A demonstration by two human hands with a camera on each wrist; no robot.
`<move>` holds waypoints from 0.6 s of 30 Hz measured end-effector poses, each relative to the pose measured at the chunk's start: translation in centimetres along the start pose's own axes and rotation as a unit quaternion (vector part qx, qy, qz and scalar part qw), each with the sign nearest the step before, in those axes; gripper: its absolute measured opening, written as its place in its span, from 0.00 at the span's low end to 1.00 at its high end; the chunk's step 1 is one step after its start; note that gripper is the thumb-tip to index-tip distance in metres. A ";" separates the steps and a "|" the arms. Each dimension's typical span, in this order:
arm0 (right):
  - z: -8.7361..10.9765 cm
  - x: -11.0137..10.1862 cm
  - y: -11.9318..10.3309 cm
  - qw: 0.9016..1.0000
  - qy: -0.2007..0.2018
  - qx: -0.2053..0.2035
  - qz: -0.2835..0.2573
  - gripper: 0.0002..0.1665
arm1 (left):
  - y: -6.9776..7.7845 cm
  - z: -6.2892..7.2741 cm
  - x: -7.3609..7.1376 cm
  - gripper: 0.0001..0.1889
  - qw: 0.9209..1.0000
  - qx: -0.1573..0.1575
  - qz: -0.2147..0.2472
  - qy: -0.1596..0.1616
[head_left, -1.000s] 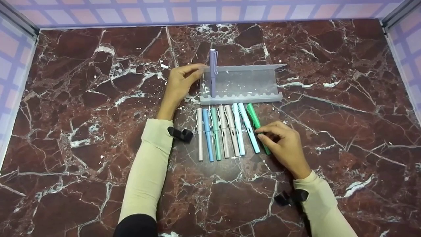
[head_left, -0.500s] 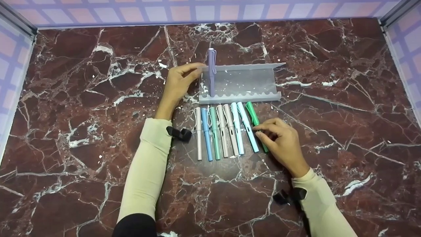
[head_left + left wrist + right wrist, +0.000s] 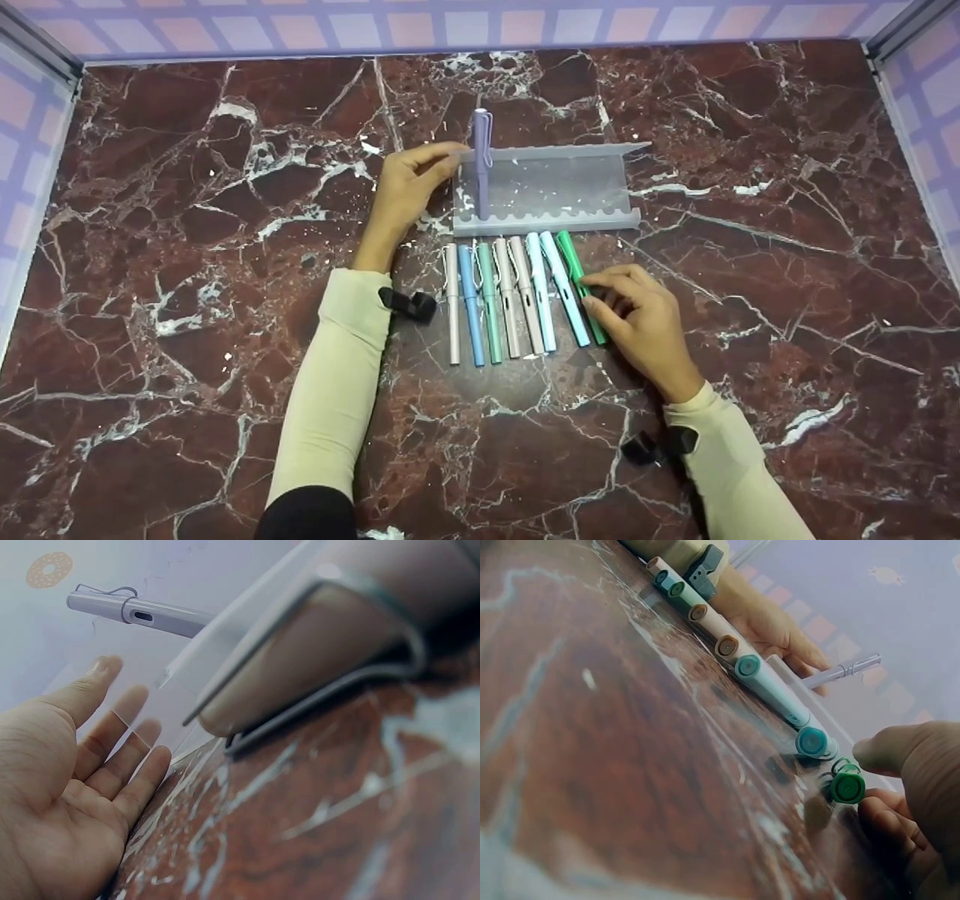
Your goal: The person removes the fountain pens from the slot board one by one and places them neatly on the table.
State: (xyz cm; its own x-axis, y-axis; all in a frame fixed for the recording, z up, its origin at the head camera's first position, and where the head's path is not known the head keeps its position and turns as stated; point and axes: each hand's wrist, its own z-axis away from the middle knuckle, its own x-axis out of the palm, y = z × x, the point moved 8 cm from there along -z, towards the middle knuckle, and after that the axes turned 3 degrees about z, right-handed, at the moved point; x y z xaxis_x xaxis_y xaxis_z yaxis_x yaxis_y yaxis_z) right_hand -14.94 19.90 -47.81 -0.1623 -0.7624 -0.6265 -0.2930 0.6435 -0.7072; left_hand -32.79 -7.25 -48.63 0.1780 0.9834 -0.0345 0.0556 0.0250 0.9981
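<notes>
My left hand (image 3: 409,184) is at the left end of a clear plastic pen rack (image 3: 555,223), pinching the corner of its back rail between thumb and forefinger. A purple pen (image 3: 482,150) lies across the rack's leftmost part, its clip to the right. My right hand (image 3: 637,315) touches a green pen (image 3: 571,255), forefinger and thumb tips along its right side. That pen slants at the right end of a row below the rack. To its left lie two light blue pens, one slanted (image 3: 564,285) and one straighter (image 3: 542,292); the right wrist view shows my thumb (image 3: 885,750) close above the green pen's end.
Farther left in the row are two beige pens (image 3: 508,315), a teal pen (image 3: 490,307), a blue pen (image 3: 471,307) and a pale grey pen (image 3: 453,307). All lie on a dark red marbled table (image 3: 225,360). A checkered wall (image 3: 420,28) borders the back.
The green pen has shifted slightly left, closer to the slanted light blue pen. My right fingertips have moved a little up along it. My left hand stays at the rack.
</notes>
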 end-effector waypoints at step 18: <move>-0.9 -1.2 0.9 0.972 0.072 0.095 -0.204 0.07 | 2.8 1.3 0.6 0.10 1.000 0.009 -0.007 -0.011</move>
State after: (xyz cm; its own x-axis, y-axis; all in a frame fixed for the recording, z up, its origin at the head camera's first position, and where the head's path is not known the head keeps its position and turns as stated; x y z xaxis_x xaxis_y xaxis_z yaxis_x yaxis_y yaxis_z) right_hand -15.84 21.39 -47.42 -0.2035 -0.9495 -0.2390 -0.1834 0.2767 -0.9433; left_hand -31.28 -6.82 -45.90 0.1991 0.9787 -0.0492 0.0749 0.0349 0.9966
